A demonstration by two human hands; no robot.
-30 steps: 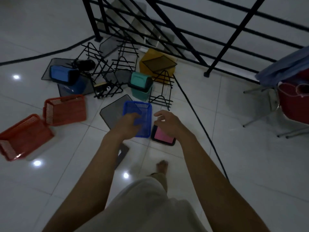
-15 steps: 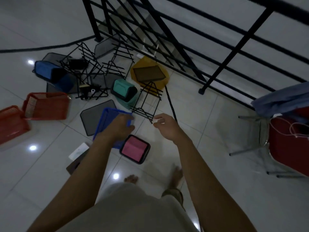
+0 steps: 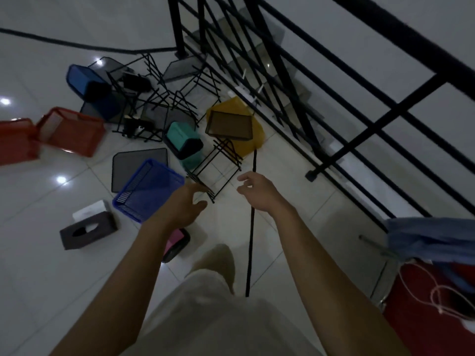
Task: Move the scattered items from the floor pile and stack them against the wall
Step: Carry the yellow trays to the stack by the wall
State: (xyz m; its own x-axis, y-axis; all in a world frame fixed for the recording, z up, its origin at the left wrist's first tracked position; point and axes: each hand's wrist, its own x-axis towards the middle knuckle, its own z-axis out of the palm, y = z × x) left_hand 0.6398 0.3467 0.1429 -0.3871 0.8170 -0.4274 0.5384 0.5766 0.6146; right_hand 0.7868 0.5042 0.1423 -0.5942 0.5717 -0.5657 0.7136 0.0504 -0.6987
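A pile of items lies on the white tiled floor beside a stair railing. My left hand hovers open just right of a blue mesh basket, holding nothing. My right hand is open too, fingers loosely spread, near the lower corner of a black wire rack. Behind the rack sit a teal bin and a yellow bin with a brown mesh tray on it. A pink-lidded box is partly hidden under my left forearm.
Two red baskets lie at the left, a blue bin and more black wire racks further back. A dark tissue box sits lower left. A black cable crosses the floor. The black railing and a red chair stand right.
The view has shifted forward and right, so the pile slid left. My left hand has come off the blue basket and both hands moved toward the wire rack.
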